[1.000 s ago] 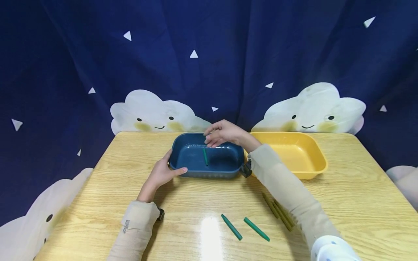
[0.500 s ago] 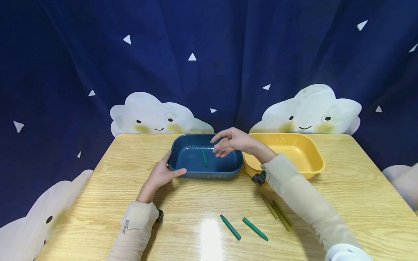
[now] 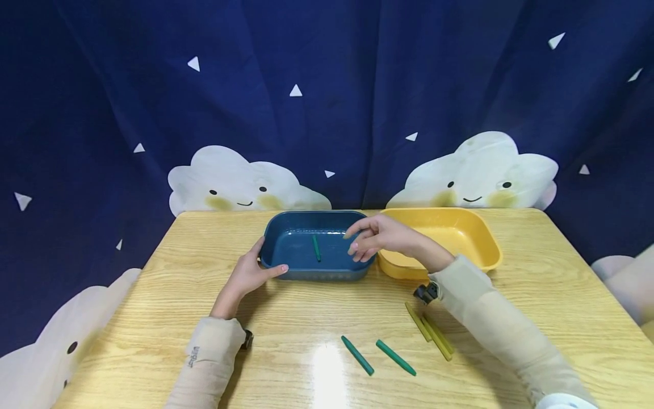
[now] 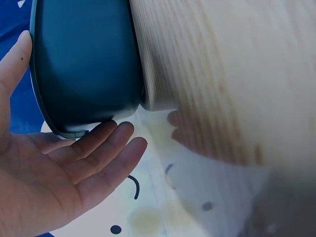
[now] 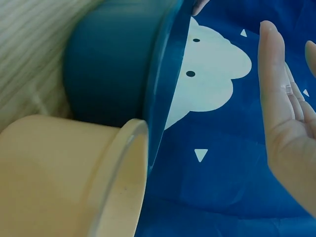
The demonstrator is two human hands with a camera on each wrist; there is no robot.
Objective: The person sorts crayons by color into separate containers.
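Observation:
My left hand (image 3: 247,275) rests against the left end of a dark blue plastic basin (image 3: 327,274), thumb on the front rim. In the left wrist view its fingers (image 4: 106,160) lie fairly straight along the basin's end. One green crayon (image 3: 316,248) lies inside. Over the basin's right end hovers my right hand (image 3: 385,236), fingers loosely bent and holding nothing. The right wrist view shows that hand apart from both basins. Two green crayons, a left one (image 3: 357,355) and a right one (image 3: 395,357), lie on the table in front.
A yellow basin (image 3: 490,261) stands beside the blue one, their rims meeting. Several olive-yellow crayons (image 3: 418,321) lie on the wooden table (image 3: 179,284) near my right forearm. Behind the table hangs a dark blue curtain (image 3: 327,113) with clouds and triangles.
My right hand has drawn back toward the right and nearer to me, from over the blue basin's middle to its right end. The left hand stays in place.

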